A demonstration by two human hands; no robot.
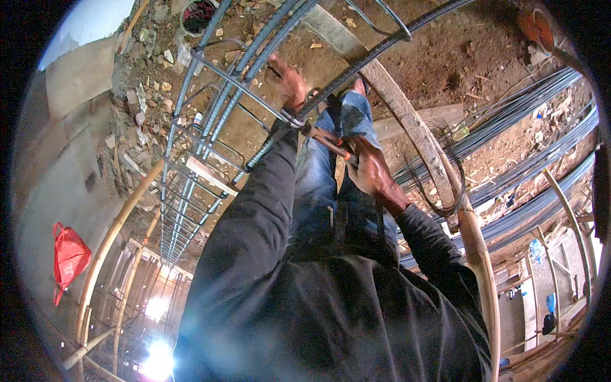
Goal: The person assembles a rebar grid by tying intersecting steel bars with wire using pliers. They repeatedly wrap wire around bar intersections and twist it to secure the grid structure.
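Observation:
My right hand (pixel 370 167) is closed around the orange-tipped handles of a pair of pincers (pixel 331 144). The head of the pincers meets a crossing of steel bars in a rebar cage (pixel 237 89), which slants down to the lower left. A bent tie (pixel 293 119) wraps the bars at that crossing. My left arm reaches past the bars, and my left hand (pixel 287 84) is on their far side, fingers apart and partly blurred. No object shows in it.
A wooden plank (pixel 407 114) runs beside my legs, with a wire coil (pixel 439 204) near its lower end. Bundles of long steel bars (pixel 503 165) lie at right. Bamboo poles (pixel 118 239) and a red bag (pixel 69 254) are at left. A bucket (pixel 197 16) stands among rubble.

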